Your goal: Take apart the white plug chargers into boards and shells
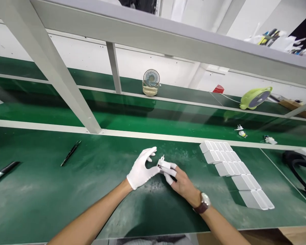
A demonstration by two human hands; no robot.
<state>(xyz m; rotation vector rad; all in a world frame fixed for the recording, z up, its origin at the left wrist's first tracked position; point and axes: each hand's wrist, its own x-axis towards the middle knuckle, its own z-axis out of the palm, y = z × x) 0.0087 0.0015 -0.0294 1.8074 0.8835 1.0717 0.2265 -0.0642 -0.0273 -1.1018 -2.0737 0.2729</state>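
Observation:
In the head view, a small white plug adapter [164,163], with a pin pointing up, is held over the green bench near the middle. My right hand [180,180], with white finger cots on its fingertips, grips it from the right. My left hand [142,168] wears a white glove. Its fingers are spread and curved on the left side, and its thumb tip reaches the adapter's near edge. Whether the thumb presses on it I cannot tell. Part of the adapter is hidden behind my fingers.
Rows of white plastic housings [229,163] stand to the right. Tweezers [70,153] and a dark-and-silver tool [3,173] lie left. Loose plug parts [241,131] sit behind the pale strip. A shelf beam [168,37] crosses above, with a slanted post [63,78] at left.

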